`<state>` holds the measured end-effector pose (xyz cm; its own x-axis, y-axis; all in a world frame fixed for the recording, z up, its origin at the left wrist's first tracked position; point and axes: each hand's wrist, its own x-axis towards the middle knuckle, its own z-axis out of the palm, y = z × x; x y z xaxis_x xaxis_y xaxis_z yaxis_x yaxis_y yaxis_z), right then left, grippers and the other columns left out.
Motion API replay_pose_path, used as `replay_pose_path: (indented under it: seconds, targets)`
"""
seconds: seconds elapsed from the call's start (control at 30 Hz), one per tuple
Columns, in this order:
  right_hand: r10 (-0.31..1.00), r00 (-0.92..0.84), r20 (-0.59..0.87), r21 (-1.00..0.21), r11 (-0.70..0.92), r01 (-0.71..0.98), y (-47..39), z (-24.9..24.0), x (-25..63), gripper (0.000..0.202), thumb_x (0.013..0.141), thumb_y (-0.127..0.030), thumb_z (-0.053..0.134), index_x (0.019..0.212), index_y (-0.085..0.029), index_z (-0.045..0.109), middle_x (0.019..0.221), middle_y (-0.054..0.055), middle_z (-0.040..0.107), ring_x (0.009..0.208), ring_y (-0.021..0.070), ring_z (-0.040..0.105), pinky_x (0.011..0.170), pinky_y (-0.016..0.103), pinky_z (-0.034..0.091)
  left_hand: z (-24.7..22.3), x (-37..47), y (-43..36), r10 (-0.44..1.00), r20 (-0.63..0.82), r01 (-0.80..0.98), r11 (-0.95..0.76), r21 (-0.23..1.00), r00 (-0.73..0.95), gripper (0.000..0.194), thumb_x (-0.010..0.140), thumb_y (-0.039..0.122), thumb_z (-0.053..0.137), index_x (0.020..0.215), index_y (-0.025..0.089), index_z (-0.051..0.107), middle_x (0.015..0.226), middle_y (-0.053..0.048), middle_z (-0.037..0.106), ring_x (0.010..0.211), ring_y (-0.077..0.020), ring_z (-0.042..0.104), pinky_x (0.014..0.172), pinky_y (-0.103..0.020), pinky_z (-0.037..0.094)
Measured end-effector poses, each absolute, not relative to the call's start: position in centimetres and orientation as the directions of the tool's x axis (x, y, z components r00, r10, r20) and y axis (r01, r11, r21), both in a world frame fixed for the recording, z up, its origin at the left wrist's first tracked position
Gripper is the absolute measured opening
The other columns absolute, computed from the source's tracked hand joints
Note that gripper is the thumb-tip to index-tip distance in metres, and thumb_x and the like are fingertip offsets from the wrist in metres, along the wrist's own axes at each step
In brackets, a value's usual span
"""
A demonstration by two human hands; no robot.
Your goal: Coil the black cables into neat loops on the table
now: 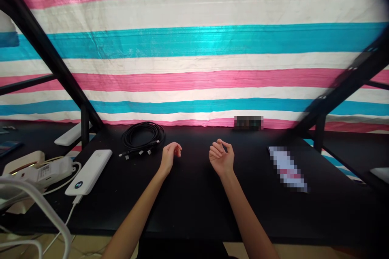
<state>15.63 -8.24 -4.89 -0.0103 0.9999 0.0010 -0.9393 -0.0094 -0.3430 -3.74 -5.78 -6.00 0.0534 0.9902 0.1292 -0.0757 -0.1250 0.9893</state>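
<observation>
My left hand rests on the black table, thumb side up, its fingers loosely curled inward with nothing visible in them. The nearest thing to it is a coiled black cable with several light-coloured connectors, lying behind and to its left without touching it. My right hand lies palm up, fingers half bent and thumb apart from the palm. Nothing shows in it. A gap of bare tabletop separates the two hands. To the right of my right hand lies a flat pale object, blurred by pixelation.
A white power bank with a plugged-in cable lies at left, beside a white power strip and looping cords. Black metal posts slant up on both sides. Behind hangs a striped tarp. A pixelated dark object stands at the back edge.
</observation>
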Motion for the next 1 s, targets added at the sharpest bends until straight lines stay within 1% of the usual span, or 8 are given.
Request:
replay_pose_path:
  seconds: [0.3, 0.4, 0.5, 0.57, 0.63, 0.7, 0.8, 1.0]
  targets:
    - [1.0, -0.008, 0.005, -0.344, -0.006, -0.939, -8.3, -4.9, 15.6, 0.014, 0.068, -0.016, 0.06, 0.068, -0.02, 0.047, 0.047, -0.011, 0.033, 0.036, 0.0024, 0.032, 0.033, 0.01, 0.03, -6.2, -3.5, -5.9, 0.986, 0.16, 0.05, -0.162, 0.986, 0.042, 0.03, 0.076, 0.034, 0.036, 0.058, 0.018, 0.054, 0.046, 0.001, 0.048, 0.046, -0.0135, 0.045, 0.052, -0.026, 0.035]
    - [1.0, -0.014, 0.008, -0.343, -0.011, -0.939, -8.3, -4.9, 15.6, 0.015, 0.069, -0.015, 0.059, 0.067, -0.02, 0.045, 0.047, -0.011, 0.033, 0.036, 0.0024, 0.032, 0.033, 0.01, 0.03, -5.9, -4.0, -6.0, 0.973, 0.228, 0.142, -0.222, 0.965, -0.027, 0.026, 0.076, 0.032, 0.042, 0.058, 0.019, 0.056, 0.051, -0.001, 0.05, 0.06, -0.0179, 0.05, 0.065, -0.031, 0.039]
    - [1.0, -0.022, 0.01, -0.332, -0.018, -0.943, -8.3, -4.9, 15.7, 0.018, 0.069, -0.014, 0.059, 0.066, -0.02, 0.043, 0.047, -0.01, 0.033, 0.036, 0.0024, 0.033, 0.033, 0.01, 0.031, -5.4, -5.5, -5.6, 0.907, 0.381, 0.333, -0.309, 0.891, -0.178, 0.014, 0.072, 0.027, 0.053, 0.059, 0.021, 0.057, 0.065, -0.004, 0.055, 0.088, -0.0239, 0.05, 0.088, -0.038, 0.033]
    - [1.0, -0.029, 0.011, -0.323, -0.024, -0.946, -8.3, -4.9, 15.7, 0.018, 0.069, -0.013, 0.059, 0.066, -0.02, 0.043, 0.047, -0.011, 0.034, 0.036, 0.0023, 0.033, 0.033, 0.01, 0.031, -5.2, -6.9, -5.1, 0.799, 0.534, 0.558, -0.319, 0.766, -0.277, 0.012, 0.072, 0.025, 0.055, 0.061, 0.021, 0.057, 0.071, -0.006, 0.057, 0.095, -0.0259, 0.048, 0.093, -0.041, 0.028]
    - [0.999, -0.037, 0.01, -0.315, -0.032, -0.949, -8.3, -4.8, 15.6, 0.016, 0.069, -0.013, 0.058, 0.068, -0.02, 0.044, 0.046, -0.011, 0.034, 0.036, 0.0022, 0.033, 0.033, 0.01, 0.031, -5.1, -8.4, -4.4, 0.707, 0.618, 0.71, -0.236, 0.663, -0.343, 0.013, 0.075, 0.027, 0.053, 0.066, 0.021, 0.06, 0.076, -0.007, 0.059, 0.097, -0.0273, 0.047, 0.092, -0.043, 0.028]
    - [0.999, -0.046, 0.007, -0.307, -0.042, -0.951, -8.3, -4.8, 15.6, 0.014, 0.07, -0.013, 0.057, 0.069, -0.02, 0.045, 0.046, -0.011, 0.034, 0.036, 0.0019, 0.034, 0.033, 0.01, 0.031, -5.4, -9.8, -3.8, 0.679, 0.621, 0.771, -0.125, 0.624, -0.393, 0.016, 0.078, 0.032, 0.053, 0.076, 0.021, 0.064, 0.091, -0.01, 0.06, 0.104, -0.0292, 0.045, 0.092, -0.044, 0.028]
    - [0.998, -0.067, 0.0, -0.288, -0.065, -0.955, -8.3, -4.8, 15.5, 0.014, 0.071, -0.013, 0.057, 0.069, -0.019, 0.045, 0.046, -0.011, 0.035, 0.037, 0.0015, 0.035, 0.034, 0.01, 0.031, -6.5, -11.3, -2.9, 0.737, 0.535, 0.797, 0.009, 0.604, -0.413, 0.023, 0.076, 0.04, 0.056, 0.085, 0.022, 0.067, 0.104, -0.013, 0.058, 0.109, -0.0322, 0.043, 0.093, -0.048, 0.026]
    - [0.996, -0.088, -0.012, -0.256, -0.089, -0.963, -8.2, -4.9, 15.5, 0.014, 0.072, -0.014, 0.058, 0.069, -0.02, 0.046, 0.046, -0.011, 0.036, 0.036, 0.0018, 0.036, 0.033, 0.011, 0.032, -8.2, -12.2, -2.1, 0.834, 0.433, 0.819, 0.038, 0.573, -0.342, 0.032, 0.074, 0.05, 0.056, 0.07, 0.02, 0.067, 0.081, -0.012, 0.064, 0.091, -0.0311, 0.052, 0.093, -0.051, 0.024]
